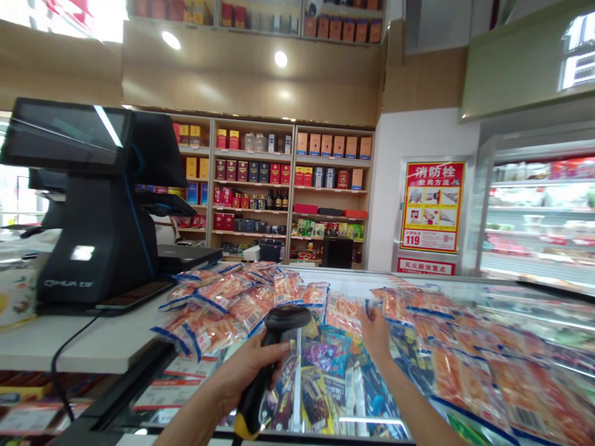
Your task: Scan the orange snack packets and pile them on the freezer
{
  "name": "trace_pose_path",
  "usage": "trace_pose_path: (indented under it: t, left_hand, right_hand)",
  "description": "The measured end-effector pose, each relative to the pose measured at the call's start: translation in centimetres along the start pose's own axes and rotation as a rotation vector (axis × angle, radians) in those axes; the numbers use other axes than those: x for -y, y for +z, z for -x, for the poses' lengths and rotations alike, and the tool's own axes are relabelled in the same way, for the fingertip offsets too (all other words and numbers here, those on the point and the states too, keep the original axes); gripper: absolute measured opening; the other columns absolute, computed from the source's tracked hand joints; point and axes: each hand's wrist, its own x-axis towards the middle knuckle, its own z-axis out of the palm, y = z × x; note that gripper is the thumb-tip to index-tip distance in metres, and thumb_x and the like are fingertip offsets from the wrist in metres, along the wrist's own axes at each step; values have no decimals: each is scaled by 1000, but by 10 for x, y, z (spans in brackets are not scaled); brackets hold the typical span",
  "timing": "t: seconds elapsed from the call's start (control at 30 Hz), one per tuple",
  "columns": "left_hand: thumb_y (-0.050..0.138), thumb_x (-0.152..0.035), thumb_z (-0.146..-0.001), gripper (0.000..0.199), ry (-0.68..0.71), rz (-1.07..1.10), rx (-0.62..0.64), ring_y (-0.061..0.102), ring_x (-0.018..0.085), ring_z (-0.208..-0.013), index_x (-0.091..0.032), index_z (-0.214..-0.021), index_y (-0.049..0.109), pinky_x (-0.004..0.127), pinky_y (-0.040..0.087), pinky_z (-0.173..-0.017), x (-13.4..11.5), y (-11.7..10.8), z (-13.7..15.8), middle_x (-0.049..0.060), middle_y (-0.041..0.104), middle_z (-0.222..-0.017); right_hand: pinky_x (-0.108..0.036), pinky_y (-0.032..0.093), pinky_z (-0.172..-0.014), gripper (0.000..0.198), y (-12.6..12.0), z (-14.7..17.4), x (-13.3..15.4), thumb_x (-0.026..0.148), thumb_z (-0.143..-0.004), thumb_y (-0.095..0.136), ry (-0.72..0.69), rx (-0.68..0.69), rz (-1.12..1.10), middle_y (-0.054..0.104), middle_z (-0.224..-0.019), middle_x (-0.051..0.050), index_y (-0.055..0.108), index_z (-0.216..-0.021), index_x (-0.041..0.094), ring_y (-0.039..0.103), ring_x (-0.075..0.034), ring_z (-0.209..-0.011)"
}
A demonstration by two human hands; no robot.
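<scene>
The black handheld scanner [287,317] is up in front of me, over the glass-topped case [117,396], its yellow-trimmed handle wrapped by the left hand [260,362]. The right hand [375,328] is drawn in narrow, fingertips at the blue-edged end of a clear packet [343,311] just beyond the scanner; from here I can't tell whether it truly grips it. More of these packets, orange and pale inside, lie heaped to the left [227,303], overlapping one another, and a second spread [493,359] covers much of the glass on the right, past the right forearm. Between the two arms, bright wrappers [320,359] show through the glass, though the scanner and both forearms hide some of them. Price cards [174,384] sit by the near left side. The left heap comes up close to the white counter [111,347], where a bulky dark till terminal [97,235] stands, blocking part of the shelves behind it; a black cable [58,356] droops over the counter's front edge, and a printed container [16,291] stands at far left. Across the case, the wooden shelves [293,186] carry rows of boxes and bottles, with a red and yellow fire-hydrant sign [434,207] on the wall to their right and a lit display fridge [534,214] beyond it
</scene>
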Motion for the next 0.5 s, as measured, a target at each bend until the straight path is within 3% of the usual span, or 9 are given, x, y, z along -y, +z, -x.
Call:
trace_pose_path:
  t: [0.13, 0.3, 0.5]
  left_hand:
    - [56, -30, -62, 19, 129, 23, 2, 41, 5, -38, -16, -62, 44, 17, 32, -41, -3, 5, -19, -6, 45, -44]
    - [54, -35, -62, 23, 159, 80, 2, 40, 4, -37, -15, -58, 42, 18, 31, -39, 8, 18, -41, -5, 45, -45]
    - [55, -38, -62, 26, 60, 162, -59, 42, 5, -37, -16, -64, 42, 17, 31, -38, 28, 16, -53, -5, 47, -48]
  right_hand:
    - [-22, 28, -49, 29, -1, 2, 5, 47, -63, 43, -1, -10, 7, 38, -50, 4, 37, -57, 19, 35, -10, -49]
    - [-22, 27, -47, 27, -2, 3, 5, 44, -64, 42, 9, -21, 68, 39, -49, 4, 36, -56, 19, 35, -10, -47]
    - [-23, 34, -49, 29, 1, 1, 1, 36, -54, 52, 122, 48, -113, 52, -56, 2, 49, -76, 17, 47, -13, -51]
